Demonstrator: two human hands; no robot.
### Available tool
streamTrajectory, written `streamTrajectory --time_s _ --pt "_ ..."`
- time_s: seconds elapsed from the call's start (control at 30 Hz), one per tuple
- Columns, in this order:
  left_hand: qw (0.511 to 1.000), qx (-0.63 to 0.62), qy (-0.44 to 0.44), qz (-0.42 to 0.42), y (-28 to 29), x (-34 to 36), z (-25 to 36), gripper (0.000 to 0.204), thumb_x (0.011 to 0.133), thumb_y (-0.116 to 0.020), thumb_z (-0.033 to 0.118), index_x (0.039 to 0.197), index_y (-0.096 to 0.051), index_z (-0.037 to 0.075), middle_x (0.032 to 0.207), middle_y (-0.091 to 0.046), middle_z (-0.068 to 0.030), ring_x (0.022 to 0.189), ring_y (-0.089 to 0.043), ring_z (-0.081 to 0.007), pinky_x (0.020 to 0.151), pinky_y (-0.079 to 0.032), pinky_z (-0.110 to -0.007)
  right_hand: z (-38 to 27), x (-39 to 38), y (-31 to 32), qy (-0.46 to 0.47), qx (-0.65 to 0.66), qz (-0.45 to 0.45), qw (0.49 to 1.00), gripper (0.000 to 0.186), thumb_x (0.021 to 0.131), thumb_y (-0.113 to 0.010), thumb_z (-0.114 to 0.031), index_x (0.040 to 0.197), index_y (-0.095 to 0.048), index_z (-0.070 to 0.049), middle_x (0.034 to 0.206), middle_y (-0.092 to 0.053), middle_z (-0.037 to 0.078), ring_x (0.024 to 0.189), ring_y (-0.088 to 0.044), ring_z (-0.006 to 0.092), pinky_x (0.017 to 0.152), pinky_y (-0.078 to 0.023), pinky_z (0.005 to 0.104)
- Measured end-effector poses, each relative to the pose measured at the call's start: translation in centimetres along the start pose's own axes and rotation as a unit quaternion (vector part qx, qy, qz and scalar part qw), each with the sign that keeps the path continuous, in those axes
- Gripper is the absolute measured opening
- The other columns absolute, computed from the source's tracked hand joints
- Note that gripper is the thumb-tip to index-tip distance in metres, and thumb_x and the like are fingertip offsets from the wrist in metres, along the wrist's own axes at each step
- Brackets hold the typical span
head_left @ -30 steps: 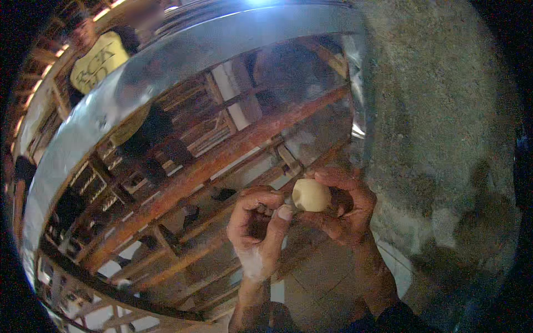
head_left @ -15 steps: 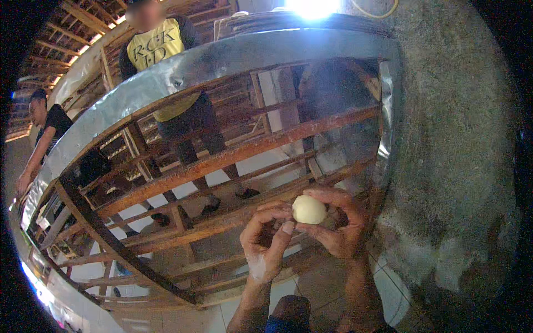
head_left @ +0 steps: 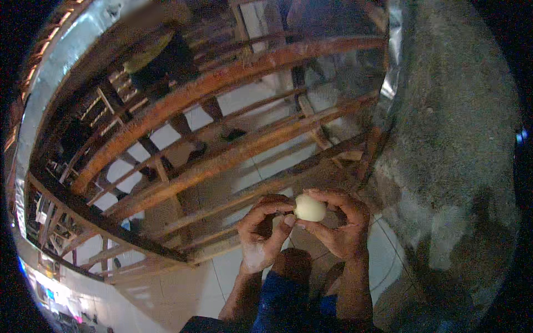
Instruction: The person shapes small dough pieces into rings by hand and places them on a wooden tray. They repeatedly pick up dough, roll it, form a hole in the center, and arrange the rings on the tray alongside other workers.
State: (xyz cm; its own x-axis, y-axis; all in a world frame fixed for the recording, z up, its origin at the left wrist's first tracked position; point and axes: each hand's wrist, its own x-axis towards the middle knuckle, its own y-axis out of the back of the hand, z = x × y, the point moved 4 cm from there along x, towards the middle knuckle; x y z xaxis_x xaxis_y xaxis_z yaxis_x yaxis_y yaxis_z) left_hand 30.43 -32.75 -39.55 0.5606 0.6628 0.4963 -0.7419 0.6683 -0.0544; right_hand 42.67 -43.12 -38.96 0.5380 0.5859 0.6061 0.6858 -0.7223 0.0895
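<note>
A smooth, pale cream ball (head_left: 311, 208), which looks like dough, is held up in front of me between both hands. My right hand (head_left: 348, 228) is closed round its right side, thumb below and fingers above. At the ball's left edge, my left hand (head_left: 260, 236) is closed in a pinch, its thumb and fingertips pressed to it. A whitish, powdery patch shows on the left hand near the wrist. The side of the ball facing the palms is hidden.
A wooden frame with long beams (head_left: 233, 72) and a shiny metal edge (head_left: 393, 66) stands ahead. A rough concrete wall (head_left: 449, 139) rises on the right. Beyond the beams show another person's legs (head_left: 180, 125). Pale floor tiles (head_left: 386, 255) lie below.
The view has tipped downward, so the frame's metal top and the people's upper bodies have mostly left the picture. Both hands keep the ball in nearly the same place.
</note>
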Motion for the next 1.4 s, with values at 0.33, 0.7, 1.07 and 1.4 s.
streamTrajectory --time_s 0.33,0.7,1.07,1.4 --pt "0.998 0.053 -0.013 0.035 5.5 -4.6 -1.8 0.021 0.075 -0.068 -0.008 0.094 -0.063 -0.001 0.095 -0.063 -0.0133 0.093 -0.059 -0.0239 0.085 -0.047 -0.037 2.2 -2.7 -5.4 0.029 0.054 -0.097 0.993 0.047 0.065 -0.086 -0.006 0.105 -0.062 -0.006 0.106 -0.068 0.014 0.101 -0.065 0.0258 0.089 -0.052 0.0379" --pt "0.991 0.124 -0.029 0.037 8.8 -6.9 -2.1 0.024 0.068 -0.073 -0.005 0.090 -0.068 0.000 0.093 -0.067 -0.0144 0.091 -0.064 -0.0253 0.082 -0.050 -0.035 2.0 -4.7 -8.2 0.060 -0.013 -0.142 0.988 0.045 0.065 -0.084 -0.006 0.107 -0.066 -0.010 0.107 -0.068 0.014 0.098 -0.067 0.0290 0.082 -0.056 0.0378" --pt "0.938 0.321 -0.128 0.015 9.3 -7.4 -1.2 0.024 0.063 -0.077 -0.001 0.086 -0.069 0.002 0.092 -0.067 -0.0135 0.081 -0.065 -0.0251 0.069 -0.053 -0.034 2.2 -5.7 -9.2 0.047 -0.100 -0.211 0.971 0.051 0.064 -0.080 -0.005 0.113 -0.065 -0.010 0.111 -0.067 0.011 0.102 -0.066 0.0303 0.087 -0.054 0.0382" --pt "0.951 -0.181 0.168 0.185 9.5 -8.0 -6.2 0.010 0.084 -0.061 0.008 0.088 -0.053 0.007 0.078 -0.055 -0.0039 0.069 -0.051 -0.0165 0.064 -0.043 -0.033 3.8 -6.3 -9.7 0.033 -0.044 -0.145 0.988 0.043 0.067 -0.083 -0.006 0.107 -0.066 -0.008 0.108 -0.067 0.013 0.098 -0.067 0.0276 0.086 -0.054 0.0374"
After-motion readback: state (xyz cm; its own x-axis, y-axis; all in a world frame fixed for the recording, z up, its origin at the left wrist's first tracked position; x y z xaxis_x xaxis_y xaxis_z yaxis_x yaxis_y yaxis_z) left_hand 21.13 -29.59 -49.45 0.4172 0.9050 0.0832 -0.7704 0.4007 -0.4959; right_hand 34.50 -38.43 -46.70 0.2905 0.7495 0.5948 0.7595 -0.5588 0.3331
